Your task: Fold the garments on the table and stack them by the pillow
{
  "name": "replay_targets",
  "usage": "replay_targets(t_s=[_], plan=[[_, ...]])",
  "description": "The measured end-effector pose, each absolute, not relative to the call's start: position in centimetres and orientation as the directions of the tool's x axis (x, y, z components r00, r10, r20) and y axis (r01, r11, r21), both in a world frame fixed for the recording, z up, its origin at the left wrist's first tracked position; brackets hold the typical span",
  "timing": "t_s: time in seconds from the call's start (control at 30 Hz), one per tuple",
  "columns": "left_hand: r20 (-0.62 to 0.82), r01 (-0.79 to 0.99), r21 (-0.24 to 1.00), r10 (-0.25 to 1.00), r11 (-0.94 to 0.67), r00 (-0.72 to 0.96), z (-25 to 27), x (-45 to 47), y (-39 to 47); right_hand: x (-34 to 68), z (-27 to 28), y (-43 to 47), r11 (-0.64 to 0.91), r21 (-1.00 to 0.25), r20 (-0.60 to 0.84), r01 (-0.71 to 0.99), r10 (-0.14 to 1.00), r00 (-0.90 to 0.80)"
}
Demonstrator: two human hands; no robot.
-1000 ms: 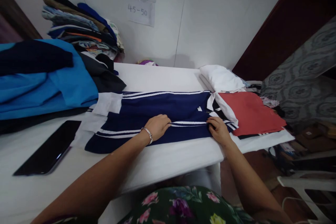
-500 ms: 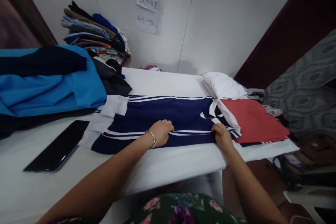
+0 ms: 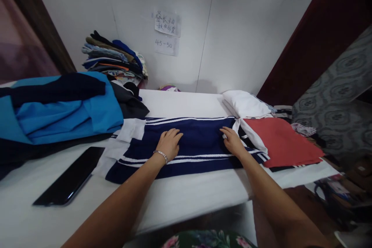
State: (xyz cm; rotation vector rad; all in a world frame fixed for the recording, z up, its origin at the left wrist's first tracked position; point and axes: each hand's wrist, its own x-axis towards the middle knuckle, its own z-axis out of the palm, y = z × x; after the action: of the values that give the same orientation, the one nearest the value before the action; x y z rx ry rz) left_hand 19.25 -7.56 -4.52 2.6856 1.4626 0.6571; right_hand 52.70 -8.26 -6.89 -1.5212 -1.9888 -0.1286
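A navy jacket [image 3: 197, 137] with white stripes lies folded long and narrow on the white table. Its white collar [image 3: 252, 135] is at the right end, and white cuffs [image 3: 132, 130] show at the left end. On the jacket's left half rests my left hand [image 3: 169, 143], a bracelet at its wrist, with fingers stretched forward and holding nothing. My right hand [image 3: 232, 142] lies over the front near the collar, fingers extended and a little apart, covering the zip area. Neither hand grips the cloth.
A black phone-like slab [image 3: 69, 176] lies at the left front. Blue clothing [image 3: 69, 118] is heaped behind it, and a stack of folded clothes [image 3: 114, 56] stands at the wall. To the right are a red garment [image 3: 281, 139] and folded white clothing [image 3: 247, 104].
Both hands have let go of the striped near edge and moved away from me onto the jacket's middle. The right hand has shifted left too. The camera view has tilted up.
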Motion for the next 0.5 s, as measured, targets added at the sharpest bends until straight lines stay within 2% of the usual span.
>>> replay_targets(t_s=[0.17, 0.5], plan=[[0.302, 0.847, 0.199, 0.853, -0.493, 0.425, -5.3, 18.8, -7.0, 52.2, -8.2, -4.8, 0.227, -0.206, 0.42, 0.952, 0.899, -0.123], [0.308, 0.862, 0.205, 0.867, -0.463, 0.392, -4.2, 18.5, -6.9, 53.2, -8.0, -4.7, 0.212, -0.254, 0.453, 0.944, 0.888, -0.077]])
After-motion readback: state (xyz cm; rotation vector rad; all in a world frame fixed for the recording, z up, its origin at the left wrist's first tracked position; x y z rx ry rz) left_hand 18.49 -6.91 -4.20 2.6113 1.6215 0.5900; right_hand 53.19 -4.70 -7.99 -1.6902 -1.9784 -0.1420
